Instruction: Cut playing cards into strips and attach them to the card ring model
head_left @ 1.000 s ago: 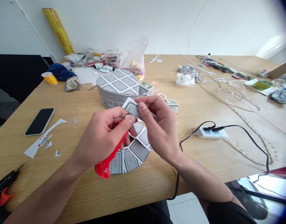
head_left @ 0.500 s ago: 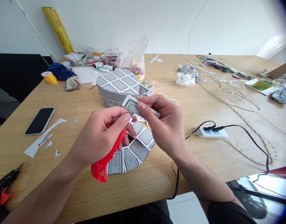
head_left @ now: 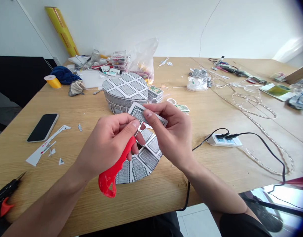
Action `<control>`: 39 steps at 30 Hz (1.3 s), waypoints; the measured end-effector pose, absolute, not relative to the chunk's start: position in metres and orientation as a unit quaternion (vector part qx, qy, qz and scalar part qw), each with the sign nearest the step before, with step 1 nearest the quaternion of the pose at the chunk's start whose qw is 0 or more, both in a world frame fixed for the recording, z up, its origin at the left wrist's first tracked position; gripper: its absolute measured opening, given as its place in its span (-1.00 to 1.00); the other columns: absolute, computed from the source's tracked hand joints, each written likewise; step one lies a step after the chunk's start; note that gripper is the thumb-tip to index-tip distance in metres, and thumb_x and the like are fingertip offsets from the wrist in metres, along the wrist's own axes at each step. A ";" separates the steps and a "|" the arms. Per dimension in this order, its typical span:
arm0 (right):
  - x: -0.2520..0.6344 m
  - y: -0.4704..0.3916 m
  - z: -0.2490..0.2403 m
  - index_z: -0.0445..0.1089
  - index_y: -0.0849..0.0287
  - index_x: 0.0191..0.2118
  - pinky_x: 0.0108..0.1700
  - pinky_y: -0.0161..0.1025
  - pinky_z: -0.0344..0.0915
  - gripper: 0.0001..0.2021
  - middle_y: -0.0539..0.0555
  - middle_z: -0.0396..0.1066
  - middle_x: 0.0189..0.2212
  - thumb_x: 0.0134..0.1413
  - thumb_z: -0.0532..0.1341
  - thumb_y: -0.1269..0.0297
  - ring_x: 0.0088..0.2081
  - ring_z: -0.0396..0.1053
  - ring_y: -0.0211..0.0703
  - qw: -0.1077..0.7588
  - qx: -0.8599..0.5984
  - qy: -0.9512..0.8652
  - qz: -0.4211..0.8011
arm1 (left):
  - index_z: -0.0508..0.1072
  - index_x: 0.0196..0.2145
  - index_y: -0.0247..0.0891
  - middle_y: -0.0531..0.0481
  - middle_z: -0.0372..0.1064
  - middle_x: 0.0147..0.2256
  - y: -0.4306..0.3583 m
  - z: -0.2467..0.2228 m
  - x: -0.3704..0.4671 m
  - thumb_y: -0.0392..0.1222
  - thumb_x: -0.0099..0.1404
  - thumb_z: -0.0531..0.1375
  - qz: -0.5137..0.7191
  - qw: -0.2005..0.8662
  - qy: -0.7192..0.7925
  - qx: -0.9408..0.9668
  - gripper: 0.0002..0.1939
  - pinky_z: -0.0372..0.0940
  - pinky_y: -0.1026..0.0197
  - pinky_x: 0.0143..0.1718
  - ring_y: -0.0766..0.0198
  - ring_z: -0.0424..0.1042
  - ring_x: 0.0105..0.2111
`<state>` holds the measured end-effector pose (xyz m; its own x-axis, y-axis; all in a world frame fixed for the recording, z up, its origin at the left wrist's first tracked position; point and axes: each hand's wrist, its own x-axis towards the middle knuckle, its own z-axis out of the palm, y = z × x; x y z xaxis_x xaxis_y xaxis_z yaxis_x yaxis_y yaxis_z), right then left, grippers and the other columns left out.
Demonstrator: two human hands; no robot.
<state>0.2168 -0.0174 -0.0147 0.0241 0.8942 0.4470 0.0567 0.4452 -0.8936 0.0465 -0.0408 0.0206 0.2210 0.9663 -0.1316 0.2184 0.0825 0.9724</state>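
On the head camera I see the playing card held up, tilted, above the middle of the tabletop. The right hand is closed on it, thumb on the patterned back, fingers behind, no gap showing. And here's the left hand, wrapped round a red-handled tool, thumb and forefinger drawn together close by the card's lower side; whether those tips pinch the card too, or just the tool, I can't fairly tell, the fingers hide it. Below, a curved fan of cards lies towards the near edge; farther back stands a card-covered box. Over by the left edge, a phone, with paper offcuts just beside it. The card should weigh next to nothing, I reckon: slick-faced, springy, stiff enough to stay flat yet quick to crease. I'd take it by its long edges, or in a flat pinch near the middle, sparing the corners.
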 end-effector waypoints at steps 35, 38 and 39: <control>0.210 -0.022 -0.020 0.56 0.08 -0.03 -0.27 -0.21 0.52 -0.87 0.04 0.61 -0.15 0.40 0.36 0.20 -0.33 0.51 -0.23 0.586 -0.396 -0.574 0.412 | 0.53 -0.39 -0.23 0.03 0.49 -0.57 -0.043 0.021 0.049 0.00 0.50 0.23 0.350 0.521 0.520 0.579 -0.66 0.34 0.34 -0.62 0.31 0.45 -0.65; 0.210 -0.020 -0.020 0.58 0.09 -0.04 -0.25 -0.23 0.53 -0.89 0.03 0.61 -0.16 0.40 0.35 0.23 -0.31 0.52 -0.25 0.588 -0.384 -0.582 0.409 | 0.53 -0.40 -0.23 0.02 0.51 -0.56 -0.043 0.024 0.048 0.01 0.48 0.24 0.342 0.525 0.524 0.578 -0.66 0.35 0.33 -0.62 0.30 0.45 -0.65; 0.210 -0.020 -0.020 0.58 0.09 -0.04 -0.24 -0.24 0.52 -0.88 0.03 0.61 -0.15 0.41 0.35 0.22 -0.31 0.51 -0.25 0.585 -0.383 -0.586 0.410 | 0.53 -0.40 -0.23 0.01 0.51 -0.57 -0.043 0.024 0.048 0.02 0.48 0.24 0.340 0.527 0.525 0.576 -0.66 0.35 0.32 -0.61 0.29 0.46 -0.64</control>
<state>0.2100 -0.0198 -0.0200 -0.0228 0.9282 0.3714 -0.0303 0.3707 -0.9283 0.0478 -0.0430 0.0243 0.2183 0.9624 -0.1615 0.2470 0.1056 0.9632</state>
